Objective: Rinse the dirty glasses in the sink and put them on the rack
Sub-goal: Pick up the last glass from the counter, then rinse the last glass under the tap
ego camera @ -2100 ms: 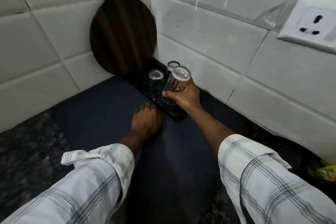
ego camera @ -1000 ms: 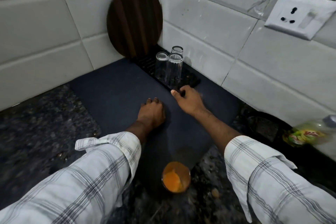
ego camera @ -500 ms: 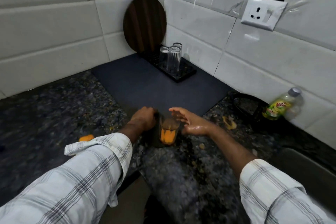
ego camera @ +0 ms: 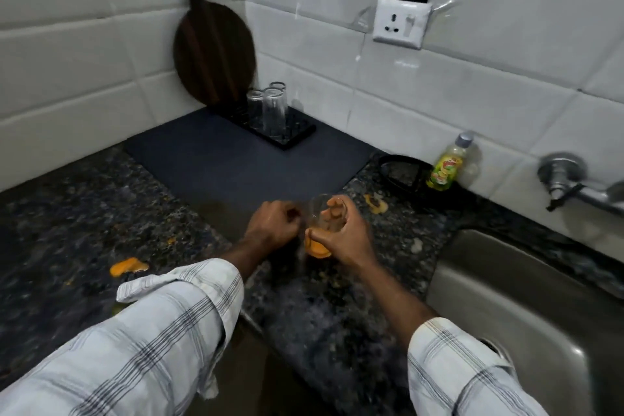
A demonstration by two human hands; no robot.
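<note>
My right hand (ego camera: 344, 236) is wrapped around a dirty glass (ego camera: 317, 233) with orange liquid in its bottom, on the granite counter near its front edge. Just left of the glass, my left hand (ego camera: 271, 228) is loosely curled and holds nothing. Three clean glasses (ego camera: 270, 108) stand upside down on a black rack (ego camera: 300, 135) in the far corner. The steel sink (ego camera: 526, 307) lies to the right, with the tap (ego camera: 570, 186) on the wall above it.
A dark mat (ego camera: 236, 162) lies under the rack. A round wooden board (ego camera: 212, 51) leans in the corner. A green dish-soap bottle (ego camera: 449, 165) and a black holder (ego camera: 401, 172) stand by the wall. Orange scraps (ego camera: 128, 265) lie on the counter.
My right hand set a clean glass on the rack, pulled back and closed on the orange-stained glass. My left hand drew back from the mat to beside it. The view shifted toward the sink.
</note>
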